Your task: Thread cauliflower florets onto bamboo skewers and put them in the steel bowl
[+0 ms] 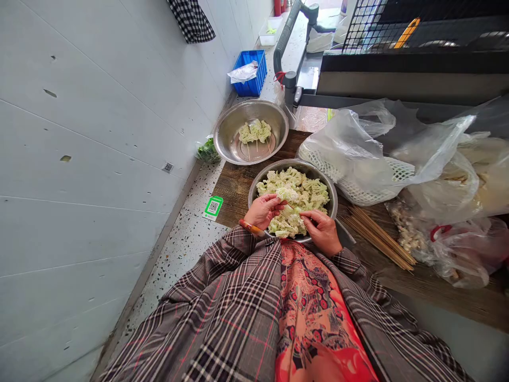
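Observation:
Over the near metal bowl [333, 199], filled with pale cauliflower florets [312, 191], both of my hands are at work. My left hand [261, 210] pinches a cauliflower floret [287, 193] between thumb and fingers. Closed around the end of a thin wooden skewer [293, 208], my right hand [323, 232] is just to the right; the skewer's tip points toward the floret, and whether it has entered cannot be made out. Farther off, a second metal bowl [221, 132] holds several skewered cauliflower pieces [255, 131]. Loose bamboo skewers [377, 236] lie right of the near bowl.
Clear plastic bags [358, 143] with white foam netting crowd the right side. A blue crate [260, 74] stands beyond the far bowl. Bagged greens [207, 150] sit by the white wall [99, 159]. A green QR card [213, 208] lies left on the counter.

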{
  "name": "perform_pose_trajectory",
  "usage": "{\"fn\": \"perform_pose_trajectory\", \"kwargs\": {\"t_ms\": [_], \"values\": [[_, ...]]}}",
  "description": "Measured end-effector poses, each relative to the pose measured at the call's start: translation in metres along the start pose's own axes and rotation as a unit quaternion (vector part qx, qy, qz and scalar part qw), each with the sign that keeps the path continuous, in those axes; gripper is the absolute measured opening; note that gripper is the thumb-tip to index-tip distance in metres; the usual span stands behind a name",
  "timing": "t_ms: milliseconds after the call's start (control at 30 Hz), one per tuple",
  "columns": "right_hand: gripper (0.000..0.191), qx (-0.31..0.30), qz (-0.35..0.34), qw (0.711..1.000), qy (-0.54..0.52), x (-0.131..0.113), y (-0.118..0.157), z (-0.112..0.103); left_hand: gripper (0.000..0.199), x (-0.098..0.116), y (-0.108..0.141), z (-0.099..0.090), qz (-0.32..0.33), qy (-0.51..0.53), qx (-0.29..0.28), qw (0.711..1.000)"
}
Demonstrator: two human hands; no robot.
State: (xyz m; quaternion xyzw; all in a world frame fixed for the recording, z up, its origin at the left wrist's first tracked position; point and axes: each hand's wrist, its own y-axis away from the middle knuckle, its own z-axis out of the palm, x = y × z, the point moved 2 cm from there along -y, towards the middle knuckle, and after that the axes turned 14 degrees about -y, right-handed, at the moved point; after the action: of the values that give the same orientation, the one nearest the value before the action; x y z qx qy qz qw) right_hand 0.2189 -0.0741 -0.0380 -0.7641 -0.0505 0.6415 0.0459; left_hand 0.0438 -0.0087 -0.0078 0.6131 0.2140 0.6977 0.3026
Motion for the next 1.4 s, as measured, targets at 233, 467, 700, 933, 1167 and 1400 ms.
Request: {"fn": "perform_pose_trajectory", "kwargs": {"t_ms": [233,467,700,933,1167,1400], "values": [[0.019,-0.001,-0.02,0.999,0.026,-0.003,0.002,0.0,0.035,-0.006,0.0,0.001,0.121,-0.083,0.038,0.988],[0.017,-0.011,-0.044,0.999,0.03,-0.005,0.003,-0.002,0.03,-0.004,0.003,0.002,0.127,-0.129,-0.001,0.984],[0.018,-0.009,-0.047,0.997,0.054,-0.006,0.005,0.001,0.027,-0.002,0.002,0.0,0.132,-0.163,-0.01,0.978],[0.019,-0.003,-0.049,0.998,0.044,-0.009,-0.001,0.008,0.026,-0.007,0.004,0.006,0.125,-0.192,-0.032,0.973],[0.017,0.02,-0.008,1.0,-0.02,-0.006,-0.005,0.008,0.023,-0.007,0.005,0.005,0.206,-0.257,0.028,0.944],[0.02,0.028,0.044,0.996,-0.072,0.0,-0.003,0.006,0.02,-0.005,0.006,0.001,0.236,-0.275,0.046,0.931]]}}
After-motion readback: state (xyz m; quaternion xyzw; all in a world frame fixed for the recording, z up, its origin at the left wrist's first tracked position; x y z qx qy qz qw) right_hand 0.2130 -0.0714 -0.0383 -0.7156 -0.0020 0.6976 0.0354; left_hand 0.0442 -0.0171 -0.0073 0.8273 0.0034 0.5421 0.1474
